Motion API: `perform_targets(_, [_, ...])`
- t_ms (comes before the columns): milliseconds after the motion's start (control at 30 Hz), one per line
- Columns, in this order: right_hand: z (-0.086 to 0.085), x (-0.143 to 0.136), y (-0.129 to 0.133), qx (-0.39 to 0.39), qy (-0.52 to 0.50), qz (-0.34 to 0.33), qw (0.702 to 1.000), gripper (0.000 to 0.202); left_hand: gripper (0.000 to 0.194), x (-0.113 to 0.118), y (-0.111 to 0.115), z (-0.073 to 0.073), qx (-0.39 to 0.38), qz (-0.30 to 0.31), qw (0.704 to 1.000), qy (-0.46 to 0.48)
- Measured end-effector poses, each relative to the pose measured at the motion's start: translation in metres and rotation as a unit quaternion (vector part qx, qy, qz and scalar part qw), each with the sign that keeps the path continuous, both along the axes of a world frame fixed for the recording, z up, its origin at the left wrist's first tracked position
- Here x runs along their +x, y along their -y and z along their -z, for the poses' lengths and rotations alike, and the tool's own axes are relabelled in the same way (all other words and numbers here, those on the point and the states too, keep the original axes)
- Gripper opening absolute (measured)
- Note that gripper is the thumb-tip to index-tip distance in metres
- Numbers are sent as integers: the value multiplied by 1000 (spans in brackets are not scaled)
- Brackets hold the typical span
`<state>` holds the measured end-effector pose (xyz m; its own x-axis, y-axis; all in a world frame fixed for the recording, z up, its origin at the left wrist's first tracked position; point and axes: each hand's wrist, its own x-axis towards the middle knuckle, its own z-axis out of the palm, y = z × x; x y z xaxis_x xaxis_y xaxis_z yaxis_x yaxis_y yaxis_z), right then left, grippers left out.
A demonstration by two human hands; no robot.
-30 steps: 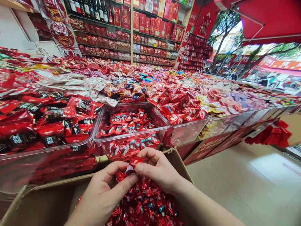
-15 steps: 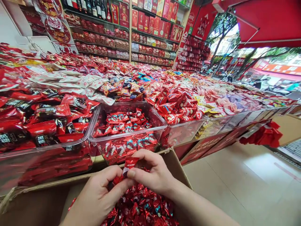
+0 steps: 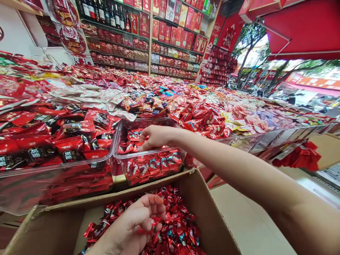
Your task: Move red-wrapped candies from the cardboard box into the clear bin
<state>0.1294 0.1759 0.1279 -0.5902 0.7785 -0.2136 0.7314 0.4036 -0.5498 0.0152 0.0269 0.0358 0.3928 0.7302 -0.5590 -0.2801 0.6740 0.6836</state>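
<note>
My right hand (image 3: 154, 137) reaches into a clear plastic bin (image 3: 148, 153). Its thumb and fingers close at small red wrapped candies (image 3: 132, 136) there; the fingertips partly hide the one between them. Below, my left hand (image 3: 143, 219) hovers over an open cardboard box (image 3: 209, 212), fingers curled, with a bit of red wrapper showing among them. Loose red candies (image 3: 180, 226), some with blue patches, fill much of this box. In the bin, similar candies lie in rows, and more press against its front wall.
To the left stands a bin of larger red-and-black packets (image 3: 69, 148). Red snack packets (image 3: 204, 120) heap up on the right. Behind are wide mounds of wrapped sweets and shelves (image 3: 150, 39) with bottles and boxes. Tiled floor (image 3: 247, 212) lies right of the box.
My hands were together at a candy above the box. The right has moved up and forward into the clear bin; the left has dropped lower over the box. The view has shifted slightly.
</note>
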Motion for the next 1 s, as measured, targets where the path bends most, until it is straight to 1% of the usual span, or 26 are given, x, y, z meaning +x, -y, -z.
perform_targets(67, [6, -4, -4, 17, 36, -38, 998, 23, 36, 0, 1, -1, -37, -36, 998, 43])
perform_targets(133, [8, -5, -3, 23, 52, -55, 997, 29, 39, 1, 2, -2, -47, -59, 997, 31])
perform_targets(200, [8, -4, -1, 5, 66, -57, 996, 35, 40, 1, 2, -2, -44, -71, 996, 19])
perform_targets(267, [5, -3, 2, -19, 95, -59, 994, 38, 39, 1, 0, -2, -30, -84, 996, 24])
perform_targets(300, [3, -4, 4, -18, 109, -60, 992, 40, 39, 1, -1, -1, -22, -92, 995, 30])
perform_targets(367, [-1, -5, 7, 16, 139, -50, 989, 40, 41, 2, -3, -1, -12, -109, 993, 31])
perform_targets(433, [-4, -8, 12, 58, 166, -30, 984, 35, 44, 2, -3, 0, -9, -120, 992, 23])
perform_targets(533, [-7, -11, 17, 78, 189, -14, 979, 24, 46, 3, -3, -1, 4, -123, 992, 27])
perform_targets(733, [-7, -12, 18, 86, 206, -10, 975, 14, 45, 6, 0, -8, 15, -103, 994, 19])
perform_targets(867, [-2, -10, 13, 117, 200, 3, 973, 21, 42, 7, 1, -8, 59, -93, 994, 18])
perform_targets(1000, [3, -7, 6, 149, 178, 10, 973, 29, 48, 4, -2, -1, 122, -86, 988, 24])
